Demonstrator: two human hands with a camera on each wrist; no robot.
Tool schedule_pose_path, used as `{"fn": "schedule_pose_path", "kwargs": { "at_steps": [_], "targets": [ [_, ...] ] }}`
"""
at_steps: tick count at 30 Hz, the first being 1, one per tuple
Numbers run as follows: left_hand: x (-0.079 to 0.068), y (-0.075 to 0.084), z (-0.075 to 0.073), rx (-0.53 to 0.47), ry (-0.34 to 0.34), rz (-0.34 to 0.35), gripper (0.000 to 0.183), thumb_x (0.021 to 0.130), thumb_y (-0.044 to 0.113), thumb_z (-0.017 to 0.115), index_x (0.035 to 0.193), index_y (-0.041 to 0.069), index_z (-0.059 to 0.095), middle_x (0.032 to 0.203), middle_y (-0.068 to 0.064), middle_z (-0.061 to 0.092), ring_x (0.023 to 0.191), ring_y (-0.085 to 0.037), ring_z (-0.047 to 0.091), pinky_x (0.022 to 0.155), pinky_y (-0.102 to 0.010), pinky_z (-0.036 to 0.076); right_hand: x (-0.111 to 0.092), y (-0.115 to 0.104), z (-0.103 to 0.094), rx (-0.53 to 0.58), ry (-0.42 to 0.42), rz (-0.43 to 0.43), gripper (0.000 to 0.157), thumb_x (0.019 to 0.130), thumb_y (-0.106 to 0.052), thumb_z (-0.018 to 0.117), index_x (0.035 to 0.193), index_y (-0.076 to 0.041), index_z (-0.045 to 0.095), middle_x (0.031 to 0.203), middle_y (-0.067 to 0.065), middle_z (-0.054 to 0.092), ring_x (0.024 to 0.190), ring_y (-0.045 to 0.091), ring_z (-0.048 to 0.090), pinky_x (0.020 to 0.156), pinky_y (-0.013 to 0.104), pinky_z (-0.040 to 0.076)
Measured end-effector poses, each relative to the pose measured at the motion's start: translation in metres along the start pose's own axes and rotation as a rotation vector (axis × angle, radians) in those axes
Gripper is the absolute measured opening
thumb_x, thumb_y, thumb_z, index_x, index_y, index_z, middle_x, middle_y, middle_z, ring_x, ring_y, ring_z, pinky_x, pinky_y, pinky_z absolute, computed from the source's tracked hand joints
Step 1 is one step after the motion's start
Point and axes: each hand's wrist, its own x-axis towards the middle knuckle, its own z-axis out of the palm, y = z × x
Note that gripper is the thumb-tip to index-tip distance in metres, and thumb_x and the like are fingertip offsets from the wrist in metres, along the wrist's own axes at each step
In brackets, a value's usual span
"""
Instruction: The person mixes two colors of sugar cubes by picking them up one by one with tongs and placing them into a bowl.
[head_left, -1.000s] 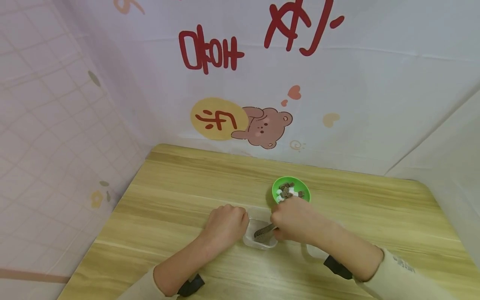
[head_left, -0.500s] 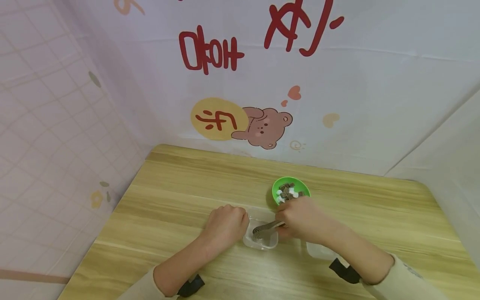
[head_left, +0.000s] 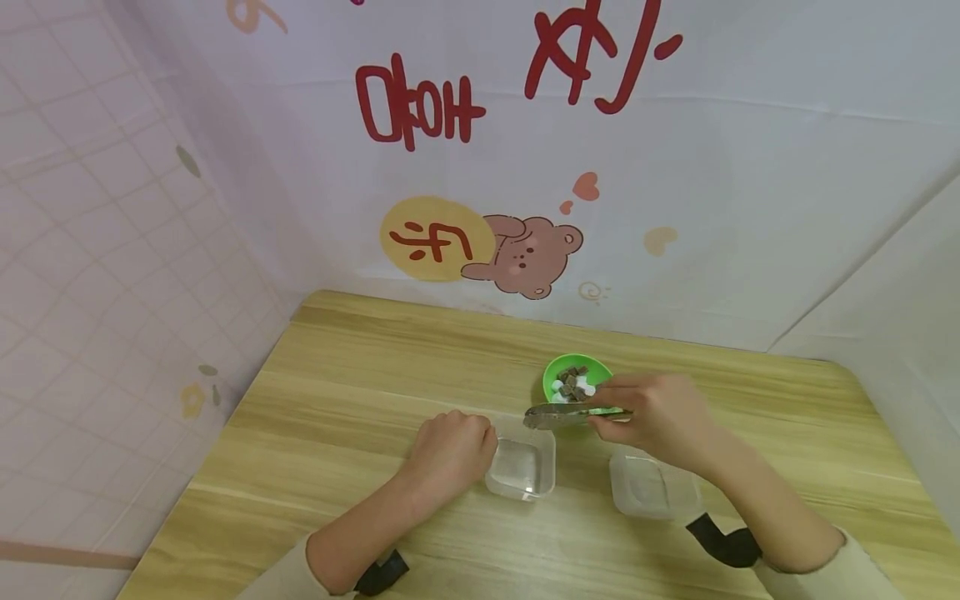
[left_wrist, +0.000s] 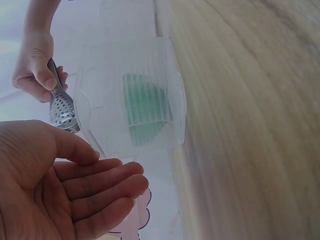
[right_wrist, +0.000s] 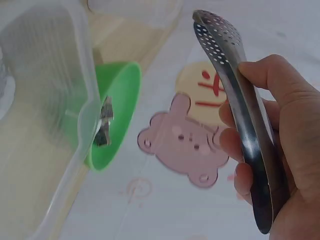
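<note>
My left hand [head_left: 453, 450] is at the left side of a clear plastic container [head_left: 519, 492]; in the left wrist view, thumb and forefinger pinch its rim while the other fingers extend loosely. My right hand [head_left: 663, 417] grips metal tongs [right_wrist: 245, 110], whose perforated ends lie close together. In the head view the tongs point left, overlapping the near edge of a green bowl [head_left: 551, 367]. Brown and white cubes [head_left: 573, 385] lie in that bowl. Nothing shows between the tong ends. Inside the left container no cubes are visible.
A second clear plastic container [head_left: 648, 487] stands to the right, below my right forearm, with something pale inside. Everything rests on a wood-grain table [head_left: 360, 358]. A white cloth backdrop [head_left: 735, 208] with a printed bear rises behind the table's far edge.
My right hand has lifted the tongs out of the left container and moved them right and away from me, toward the green bowl. The left hand has stayed in place.
</note>
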Motion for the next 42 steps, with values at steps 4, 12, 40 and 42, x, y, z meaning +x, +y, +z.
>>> {"fn": "schedule_pose_path", "kwargs": {
  "at_steps": [4,12,40,42],
  "targets": [
    [-0.001,0.0,0.0,-0.004,-0.001,0.001,0.05,0.097,0.008,0.059,0.055,0.018,0.034,0.052,0.011,0.023,0.049,-0.005,0.022,0.04,-0.024,0.023,-0.01,0.012,-0.006,0.007,0.087,0.036,0.006,0.081,-0.017,0.079,0.086,-0.015,0.079,0.082,-0.008,0.074,0.059,0.003,0.063,0.051,0.017,0.046],
    [-0.001,0.001,0.0,-0.008,-0.007,-0.008,0.05,0.097,0.008,0.059,0.055,0.018,0.034,0.052,0.011,0.024,0.049,-0.005,0.022,0.04,-0.024,0.023,-0.034,0.032,-0.008,-0.064,0.113,0.153,0.012,0.076,-0.011,0.082,0.087,-0.015,0.08,0.084,-0.005,0.075,0.059,-0.001,0.059,0.049,0.019,0.045],
    [-0.002,0.001,0.0,-0.013,0.0,-0.002,0.049,0.097,0.007,0.06,0.056,0.018,0.035,0.052,0.011,0.024,0.049,-0.005,0.024,0.04,-0.024,0.026,-0.098,0.027,-0.018,-0.035,0.151,0.626,0.039,0.082,-0.008,0.088,0.119,-0.001,0.075,0.109,0.016,0.076,0.077,0.009,0.07,0.064,0.009,0.048],
    [-0.001,0.001,0.0,-0.015,0.004,0.002,0.049,0.097,0.007,0.06,0.056,0.018,0.035,0.052,0.011,0.024,0.049,-0.005,0.024,0.04,-0.023,0.026,-0.104,0.027,-0.019,-0.041,0.182,0.65,0.04,0.082,-0.007,0.087,0.119,0.0,0.074,0.109,0.017,0.076,0.082,0.006,0.068,0.068,0.007,0.046]
  ]
}}
